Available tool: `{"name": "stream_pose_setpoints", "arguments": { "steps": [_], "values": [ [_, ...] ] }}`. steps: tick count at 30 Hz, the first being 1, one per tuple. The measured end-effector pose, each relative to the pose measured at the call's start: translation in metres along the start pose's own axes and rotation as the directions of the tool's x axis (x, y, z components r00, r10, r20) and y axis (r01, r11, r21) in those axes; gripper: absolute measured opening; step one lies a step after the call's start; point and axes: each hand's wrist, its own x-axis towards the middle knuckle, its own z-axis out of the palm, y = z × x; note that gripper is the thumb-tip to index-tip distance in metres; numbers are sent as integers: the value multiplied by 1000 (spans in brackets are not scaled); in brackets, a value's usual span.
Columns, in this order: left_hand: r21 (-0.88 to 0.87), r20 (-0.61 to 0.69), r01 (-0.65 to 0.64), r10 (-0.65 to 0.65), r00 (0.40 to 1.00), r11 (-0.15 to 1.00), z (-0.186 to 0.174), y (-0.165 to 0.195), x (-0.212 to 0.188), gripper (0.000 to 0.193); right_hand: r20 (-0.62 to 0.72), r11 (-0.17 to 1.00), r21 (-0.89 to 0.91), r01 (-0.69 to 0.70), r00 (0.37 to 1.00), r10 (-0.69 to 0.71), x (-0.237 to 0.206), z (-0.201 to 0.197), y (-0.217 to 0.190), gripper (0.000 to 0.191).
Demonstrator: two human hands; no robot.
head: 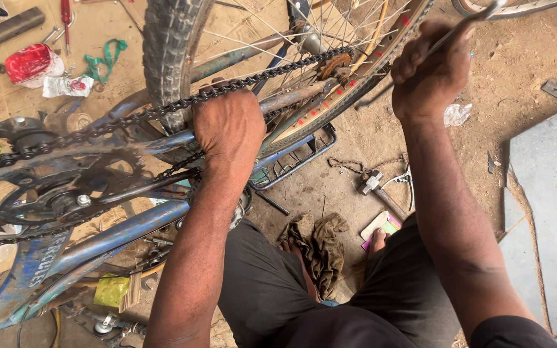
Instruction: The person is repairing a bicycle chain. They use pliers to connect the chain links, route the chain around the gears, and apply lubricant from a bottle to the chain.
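Dirt floor (pixel 356 138) strewn with workshop clutter | dirty rag (pixel 317 241) at 6 o'clock | hammer (pixel 376 187) and loose chain (pixel 349 166) just right of centre | red bag (pixel 28 63) and green strap (pixel 103 59) at 10 o'clock | grey slab (pixel 549 187) at 3 o'clock

The left hand (pixel 228 125) has little room. The bike chain (pixel 162 106) runs just above its knuckles, the blue frame tube (pixel 130 229) lies below, and the knobby tyre (pixel 169 51) stands close on its left. The spokes (pixel 349 26) of the back wheel fill the gap between both hands, so nothing can pass through there. The right hand (pixel 430 67) sits at the wheel rim (pixel 356 96). To its right the dirt floor (pixel 523 58) is open. Lower down, a dirty rag (pixel 317 245) and a hammer (pixel 378 190) lie in the way.
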Motion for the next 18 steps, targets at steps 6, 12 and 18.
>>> {"name": "stream_pose_setpoints", "arguments": {
  "steps": [6, 12, 18],
  "values": [
    [1, -21, 25, -25, 999, 1000, 4, 1, 0, 24, 59, 984, 59, 169, 983, -172, 5, 27, -3, 54],
    [-30, 3, 7, -7, 1000, 1000, 3, -2, 2, 23, 210, 932, -58, 359, 917, -340, 8, 59, 12, 43],
    [41, -253, 36, -24, 967, 999, 2, -1, -5, 23, 440, 770, -323, 550, 808, -392, 6, 72, 29, 49]
  ]
}}
